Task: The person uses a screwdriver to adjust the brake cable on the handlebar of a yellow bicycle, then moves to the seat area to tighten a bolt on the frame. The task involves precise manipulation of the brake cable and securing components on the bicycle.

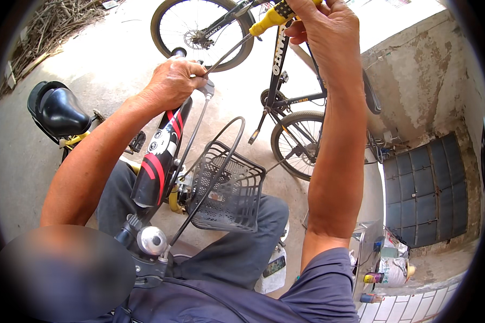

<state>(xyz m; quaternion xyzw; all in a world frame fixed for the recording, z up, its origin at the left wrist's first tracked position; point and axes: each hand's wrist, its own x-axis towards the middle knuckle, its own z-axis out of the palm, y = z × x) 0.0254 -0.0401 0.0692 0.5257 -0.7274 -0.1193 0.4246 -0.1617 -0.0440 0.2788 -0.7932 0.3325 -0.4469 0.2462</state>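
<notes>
Okay, dark basket (221,210), contents unclear, at five o'clock from clenched left hand (172,83), hold unclear; right hand (327,39) grasps yellow screwdriver (269,20), shaft toward eight o'clock.

Head cam: wide fisheye, facing down, near L hand (173,82) & R hand (331,33).

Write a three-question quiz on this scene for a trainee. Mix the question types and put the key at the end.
1. Which hand holds the handle of the yellow-handled screwdriver?
A) left
B) right
C) neither

2. True or false: in the picture, the silver bell is to the left of the basket.

3. Fill in the colour: the stripes on the black part with the cartoon face are ____.

Key:
1. B, the right hand
2. True
3. Red
</notes>
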